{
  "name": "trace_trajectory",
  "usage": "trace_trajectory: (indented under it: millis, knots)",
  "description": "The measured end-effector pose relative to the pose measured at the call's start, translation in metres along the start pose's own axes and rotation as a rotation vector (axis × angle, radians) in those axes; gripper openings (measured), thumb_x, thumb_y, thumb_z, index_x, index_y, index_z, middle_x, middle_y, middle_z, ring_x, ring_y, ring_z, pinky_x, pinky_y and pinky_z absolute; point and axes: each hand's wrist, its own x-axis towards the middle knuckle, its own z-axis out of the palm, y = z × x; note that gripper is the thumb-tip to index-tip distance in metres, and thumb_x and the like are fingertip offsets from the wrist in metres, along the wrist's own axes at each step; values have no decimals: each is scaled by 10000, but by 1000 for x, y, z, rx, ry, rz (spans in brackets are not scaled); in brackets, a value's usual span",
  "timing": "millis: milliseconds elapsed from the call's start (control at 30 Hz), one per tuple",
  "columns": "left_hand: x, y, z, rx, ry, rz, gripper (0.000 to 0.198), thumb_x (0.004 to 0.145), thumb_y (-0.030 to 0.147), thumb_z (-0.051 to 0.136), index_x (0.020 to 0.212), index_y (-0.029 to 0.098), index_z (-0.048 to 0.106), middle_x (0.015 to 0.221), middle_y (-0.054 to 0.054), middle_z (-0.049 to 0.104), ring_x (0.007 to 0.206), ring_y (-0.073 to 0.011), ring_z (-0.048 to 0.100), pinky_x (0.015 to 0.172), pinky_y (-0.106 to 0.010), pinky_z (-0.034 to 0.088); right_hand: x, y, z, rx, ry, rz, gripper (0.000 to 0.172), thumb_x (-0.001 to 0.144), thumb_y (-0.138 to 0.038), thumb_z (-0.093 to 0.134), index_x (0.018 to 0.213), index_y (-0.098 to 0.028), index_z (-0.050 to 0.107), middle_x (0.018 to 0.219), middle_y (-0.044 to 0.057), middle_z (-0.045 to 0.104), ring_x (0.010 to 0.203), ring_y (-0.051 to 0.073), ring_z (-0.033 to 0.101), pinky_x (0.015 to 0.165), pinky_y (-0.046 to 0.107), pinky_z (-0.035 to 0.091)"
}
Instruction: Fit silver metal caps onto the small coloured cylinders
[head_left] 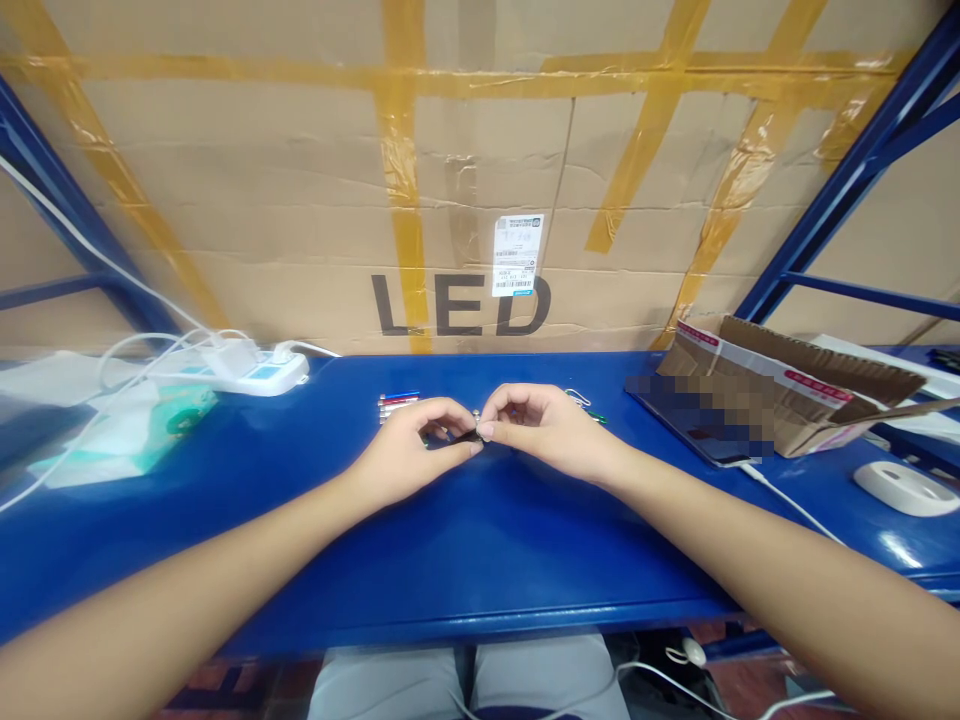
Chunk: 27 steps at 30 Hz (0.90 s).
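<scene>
Both hands meet over the blue workbench (480, 540), just in front of the "LED" carton (465, 200). Left hand (416, 445) and right hand (544, 425) each pinch an end of a small dark part (466, 436), fingers closed tight. Its kind is too small to tell. Coloured small pieces (397, 402) lie just behind the left hand. Risk: the pinch slips and the part drops, rolling among those pieces.
</scene>
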Motion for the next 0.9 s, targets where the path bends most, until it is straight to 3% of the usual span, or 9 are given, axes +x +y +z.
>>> trace_trajectory:
  millis: [200, 333, 433, 600, 767, 900]
  knots:
    - [0, -3, 1, -29, -27, 16, 159, 793, 266, 751, 910, 168, 708, 928, -49, 732, 827, -168, 653, 797, -306, 521, 2, 8, 3, 81, 16, -35, 363, 735, -422, 822, 936, -182, 639, 822, -18, 600, 726, 116, 527, 706, 285, 451]
    - [0, -4, 0, -43, -29, 3, 176, 786, 270, 761, 916, 168, 702, 909, -42, 723, 815, -165, 651, 790, -302, 527, 4, 10, 3, 7, 51, -68, 256, 840, -417, 718, 911, -188, 627, 815, -9, 617, 734, 132, 551, 714, 293, 461]
    - [0, -3, 0, -48, -25, 11, 177, 780, 273, 771, 902, 169, 699, 912, -45, 722, 832, -171, 657, 814, -313, 531, 4, 14, 2, -167, 84, -112, 182, 951, -347, 561, 882, -192, 629, 844, 15, 644, 771, 151, 578, 731, 306, 467]
    - [2, 1, -1, -110, 43, -34, 185, 771, 303, 778, 872, 177, 689, 916, -38, 713, 859, -174, 663, 837, -317, 537, 3, 23, -2, -709, -15, -342, 122, 923, -154, 561, 950, -185, 676, 987, 75, 653, 954, 217, 577, 879, 388, 450]
    - [5, -3, -7, -150, 142, -197, 277, 721, 366, 813, 875, 186, 668, 902, -39, 692, 780, -179, 655, 593, -257, 520, 1, 25, -2, -876, -110, -280, 138, 931, -192, 605, 1043, -189, 686, 1052, 95, 646, 998, 246, 569, 888, 418, 443]
    - [6, -6, -8, -155, 163, -227, 296, 717, 382, 815, 893, 193, 672, 897, -39, 689, 814, -194, 661, 561, -239, 504, 1, 25, -2, -923, -129, -244, 127, 918, -186, 631, 1034, -191, 680, 1066, 92, 643, 1013, 251, 563, 894, 421, 436]
